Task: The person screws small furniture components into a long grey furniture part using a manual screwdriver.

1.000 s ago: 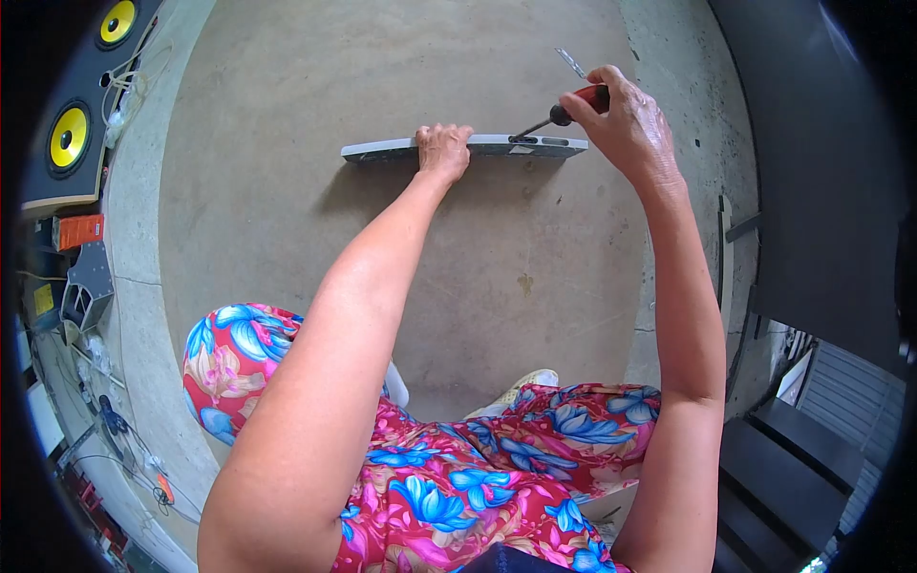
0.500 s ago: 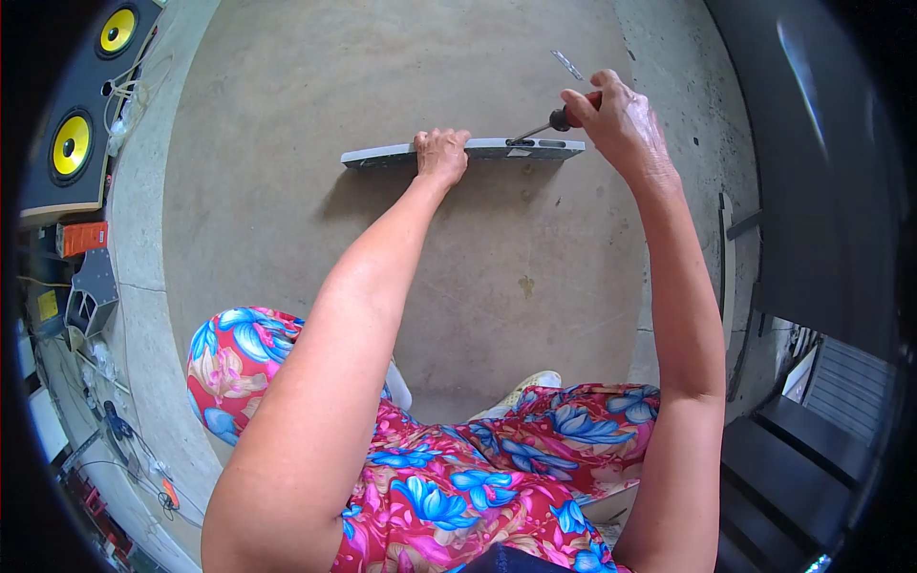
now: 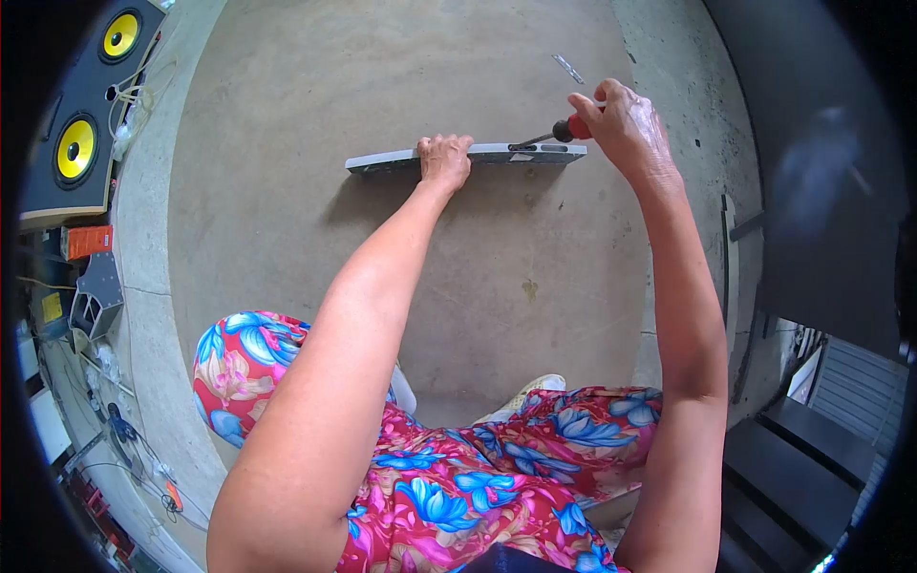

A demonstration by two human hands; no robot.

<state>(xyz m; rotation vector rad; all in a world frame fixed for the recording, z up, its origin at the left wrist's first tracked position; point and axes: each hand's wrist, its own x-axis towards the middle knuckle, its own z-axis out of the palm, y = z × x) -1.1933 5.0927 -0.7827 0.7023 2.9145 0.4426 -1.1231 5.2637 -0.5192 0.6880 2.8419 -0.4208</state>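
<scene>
A flat, thin panel [image 3: 382,163] with a light edge and a dark speckled face stands on its long side on the floor. My left hand [image 3: 444,160] is closed over its upper edge near the middle. In my right hand [image 3: 628,124] is a screwdriver [image 3: 564,130] with a red and black handle. Its shaft slants down to the left, and the tip is at a dark slot [image 3: 522,147] in the panel's edge, toward the right end. How deep the tip sits cannot be made out. A second slot [image 3: 554,148] lies beside it.
A small silvery strip [image 3: 567,69] lies on the brown floor [image 3: 382,76] beyond my right hand. Speakers with yellow cones [image 3: 76,150], an orange box [image 3: 88,241] and loose cables line the left side. Dark panels [image 3: 812,162] stand at the right, above dark slats [image 3: 793,477].
The view has shifted slightly. The screwdriver's shaft lies a little flatter, with its tip still at the slot. My left hand keeps its hold on the panel.
</scene>
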